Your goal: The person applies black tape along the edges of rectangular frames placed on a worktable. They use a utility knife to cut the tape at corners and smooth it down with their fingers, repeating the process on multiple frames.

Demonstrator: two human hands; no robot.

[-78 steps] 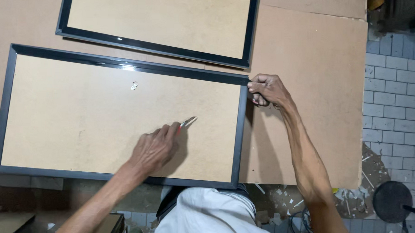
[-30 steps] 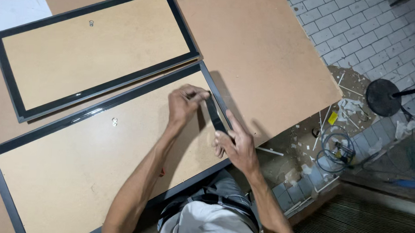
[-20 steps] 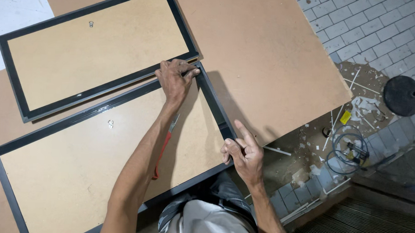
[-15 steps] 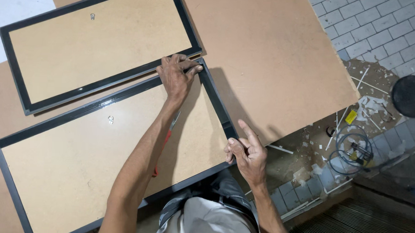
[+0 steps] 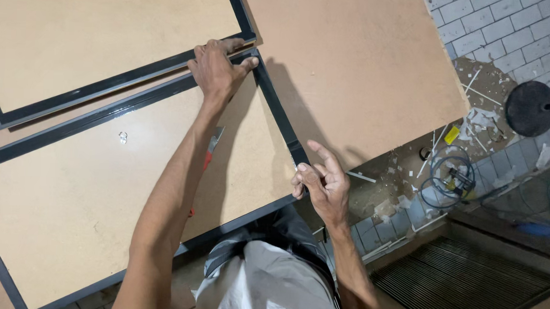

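the left hand point(image 5: 217, 67) has moved up to the far corner of the near frame point(image 5: 276, 112) and presses there, fingers spread flat. the right hand point(image 5: 323, 183) has come to the near corner, fingers pinching its edge. the frame lies on the surface point(image 5: 363, 72), now held at both ends of its short side.

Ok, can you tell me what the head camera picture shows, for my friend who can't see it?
A person leans over a big black picture frame lying back-up on a brown board, left hand pressing its far corner and right hand at the near corner. A second frame lies beside it.
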